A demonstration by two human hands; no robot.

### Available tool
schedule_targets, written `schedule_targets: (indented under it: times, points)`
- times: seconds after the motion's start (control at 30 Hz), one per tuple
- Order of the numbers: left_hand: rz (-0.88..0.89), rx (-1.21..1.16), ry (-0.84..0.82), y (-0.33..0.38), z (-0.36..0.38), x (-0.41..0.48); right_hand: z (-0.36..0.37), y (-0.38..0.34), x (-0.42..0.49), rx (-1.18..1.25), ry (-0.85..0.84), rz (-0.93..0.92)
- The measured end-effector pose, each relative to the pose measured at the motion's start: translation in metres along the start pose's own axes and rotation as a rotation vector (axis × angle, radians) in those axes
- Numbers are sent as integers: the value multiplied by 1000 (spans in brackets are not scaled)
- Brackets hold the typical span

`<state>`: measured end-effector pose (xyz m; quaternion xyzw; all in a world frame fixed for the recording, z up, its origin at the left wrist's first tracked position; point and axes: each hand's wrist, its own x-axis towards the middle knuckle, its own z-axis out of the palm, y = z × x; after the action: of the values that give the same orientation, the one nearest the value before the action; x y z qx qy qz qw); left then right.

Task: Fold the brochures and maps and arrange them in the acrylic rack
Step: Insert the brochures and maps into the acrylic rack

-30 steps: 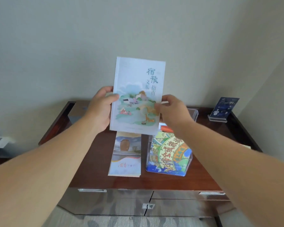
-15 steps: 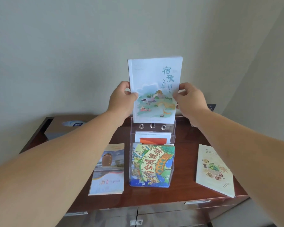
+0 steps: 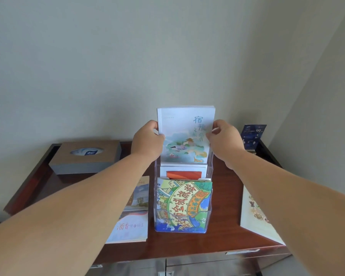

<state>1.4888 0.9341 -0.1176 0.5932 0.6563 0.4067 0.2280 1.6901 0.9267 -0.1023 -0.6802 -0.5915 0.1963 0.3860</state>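
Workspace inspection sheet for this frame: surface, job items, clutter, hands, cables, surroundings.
Surface: dark wooden cabinet top.
Job's things: acrylic rack at centre; colourful map in front pocket; orange-and-white brochure in middle pocket; pale blue booklet upright, lower end in back pocket; left brochure and cream brochure lie flat either side.
Clutter: tissue box back left; blue sign card back right.
Grippers: left hand and right hand grip the booklet's side edges.
Cables: nothing seen.
Surroundings: plain wall; drawers below.

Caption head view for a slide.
Left hand and right hand hold a pale blue booklet upright in clear acrylic rack.
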Motion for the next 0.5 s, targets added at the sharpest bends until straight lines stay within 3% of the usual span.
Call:
schedule_targets:
  times: [0.2, 0.5]
  points:
    - [-13, 203, -60, -12, 7, -4, 8, 15, -2, -83, -44, 50]
    - [-23, 191, -22, -5, 4, -1, 13, 17, 2, -76, -35, 36]
